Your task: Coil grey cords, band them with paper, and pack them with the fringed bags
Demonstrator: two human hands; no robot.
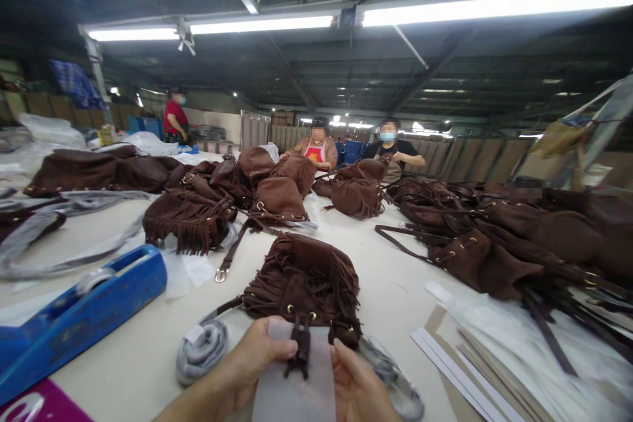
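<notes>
A dark brown fringed drawstring bag (309,264) with gold eyelets lies on the table before me. The ends of its drawstring (302,346) hang down over a whitish translucent sheet (291,399). My left hand (260,353) is closed on the sheet's left edge, with the thumb pressing the drawstring ends against it. Along the sheet's right edge, my right hand (359,379) grips with its thumb in front; its other fingers are mostly hidden behind. A coiled strap in grey wrapping (202,349) lies left of the bag, and another wrapped strap (395,376) lies to the right.
A blue tape dispenser (99,313) stands at the left. Brown bags are piled at the back left (190,214) and right (494,231). Paper strips (457,369) and clear plastic (514,336) lie at the right. Two people sit across the table; another person stands farther back.
</notes>
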